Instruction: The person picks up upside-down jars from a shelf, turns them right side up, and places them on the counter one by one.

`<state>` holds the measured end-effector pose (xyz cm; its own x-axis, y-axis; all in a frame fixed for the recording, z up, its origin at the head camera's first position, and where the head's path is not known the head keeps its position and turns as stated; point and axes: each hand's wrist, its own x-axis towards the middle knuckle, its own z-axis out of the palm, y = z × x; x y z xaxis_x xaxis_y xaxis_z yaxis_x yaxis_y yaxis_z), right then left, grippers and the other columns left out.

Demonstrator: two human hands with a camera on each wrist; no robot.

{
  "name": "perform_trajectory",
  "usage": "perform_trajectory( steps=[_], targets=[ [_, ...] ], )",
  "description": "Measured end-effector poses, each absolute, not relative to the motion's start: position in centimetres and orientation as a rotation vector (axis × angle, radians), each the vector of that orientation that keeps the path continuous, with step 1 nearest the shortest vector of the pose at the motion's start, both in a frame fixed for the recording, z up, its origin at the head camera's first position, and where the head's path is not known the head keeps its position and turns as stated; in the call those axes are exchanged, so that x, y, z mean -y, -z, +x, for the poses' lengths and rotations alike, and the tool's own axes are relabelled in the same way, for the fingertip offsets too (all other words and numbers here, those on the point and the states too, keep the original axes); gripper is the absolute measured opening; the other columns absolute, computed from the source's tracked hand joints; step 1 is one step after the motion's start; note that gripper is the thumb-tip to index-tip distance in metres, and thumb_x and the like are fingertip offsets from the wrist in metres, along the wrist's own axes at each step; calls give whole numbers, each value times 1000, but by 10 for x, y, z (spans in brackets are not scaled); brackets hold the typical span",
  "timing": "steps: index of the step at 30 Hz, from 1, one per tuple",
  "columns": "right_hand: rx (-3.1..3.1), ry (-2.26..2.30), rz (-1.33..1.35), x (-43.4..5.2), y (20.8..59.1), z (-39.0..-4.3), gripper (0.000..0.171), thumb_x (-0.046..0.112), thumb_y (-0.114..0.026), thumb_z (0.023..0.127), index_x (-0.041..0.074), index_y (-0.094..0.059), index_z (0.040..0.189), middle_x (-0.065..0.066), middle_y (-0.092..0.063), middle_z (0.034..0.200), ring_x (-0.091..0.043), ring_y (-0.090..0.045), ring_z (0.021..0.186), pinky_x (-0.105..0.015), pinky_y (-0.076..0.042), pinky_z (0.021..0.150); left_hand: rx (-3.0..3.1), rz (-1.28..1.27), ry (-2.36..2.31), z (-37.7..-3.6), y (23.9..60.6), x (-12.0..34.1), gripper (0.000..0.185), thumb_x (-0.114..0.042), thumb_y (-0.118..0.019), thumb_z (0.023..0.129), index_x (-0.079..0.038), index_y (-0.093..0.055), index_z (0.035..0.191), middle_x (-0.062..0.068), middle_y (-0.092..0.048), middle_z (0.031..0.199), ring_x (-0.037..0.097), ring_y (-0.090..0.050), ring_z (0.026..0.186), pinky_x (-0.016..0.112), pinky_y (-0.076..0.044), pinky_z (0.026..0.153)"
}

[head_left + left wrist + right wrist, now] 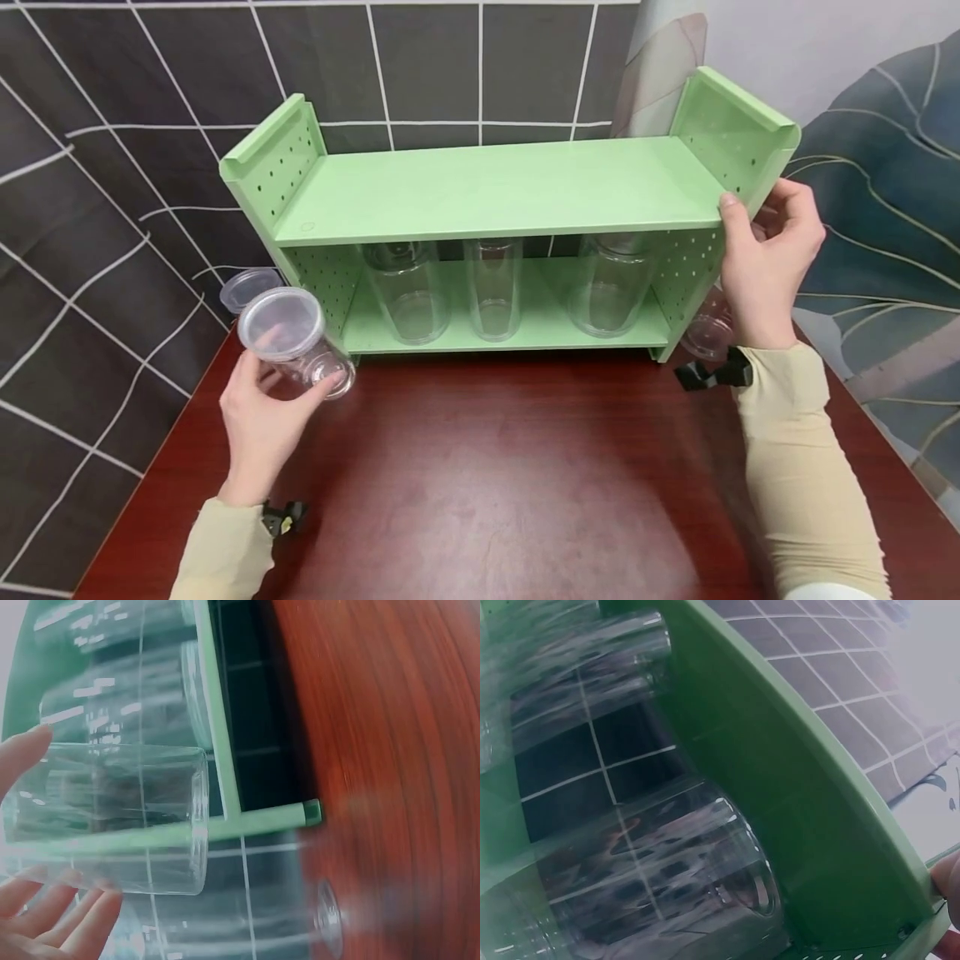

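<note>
A light green two-tier shelf [495, 196] stands at the back of a dark red wooden table [510, 492]. Three clear plastic cups [495, 287] stand on its lower tier. My left hand [262, 417] grips a clear plastic cup [296, 342], tilted, just left of the shelf's lower corner; in the left wrist view that cup [112, 817] lies across my fingers [52, 930]. My right hand [765, 250] grips the shelf's right side panel, thumb on the upper board's front edge. The right wrist view shows the green panel [810, 825] and a cup [667, 877] close up.
Another clear cup [247, 287] sits on the table behind my left hand. A further clear cup [708, 329] stands beside the shelf's right foot, partly hidden by my right hand. Dark tiled wall [112, 167] runs behind and to the left. The table's front half is bare wood.
</note>
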<state>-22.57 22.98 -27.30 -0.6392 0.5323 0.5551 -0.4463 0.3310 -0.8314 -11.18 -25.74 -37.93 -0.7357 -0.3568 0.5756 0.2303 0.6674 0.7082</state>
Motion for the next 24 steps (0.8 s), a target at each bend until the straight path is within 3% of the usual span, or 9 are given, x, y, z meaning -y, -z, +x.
perform_trajectory(
  steps=[8,15,24],
  targets=[
    [1711,-1442,-76,-219,265,-213,25,11,-71,93,7,-72,118,-2,-66,105,-13,-64,90,-22,-53,80,2025,270,1096,-104,374,277,82,-12,-99,64,-17,-58,135,-5,-64,113,6,-62,102,18,-51,91],
    [1708,-1425,-109,-219,264,-211,24,12,-73,92,7,-74,115,-1,-67,103,-12,-63,88,-21,-54,79,1906,360,1046,-106,374,295,72,-18,-97,68,-21,-61,130,-2,-69,119,7,-63,105,18,-51,90],
    [1717,-1404,-118,-219,264,-210,24,14,-73,92,8,-74,116,0,-67,104,-11,-63,90,-21,-54,80,1827,539,1062,-116,384,311,68,-25,-94,72,-23,-61,131,-9,-62,122,9,-59,110,19,-50,93]
  ],
)
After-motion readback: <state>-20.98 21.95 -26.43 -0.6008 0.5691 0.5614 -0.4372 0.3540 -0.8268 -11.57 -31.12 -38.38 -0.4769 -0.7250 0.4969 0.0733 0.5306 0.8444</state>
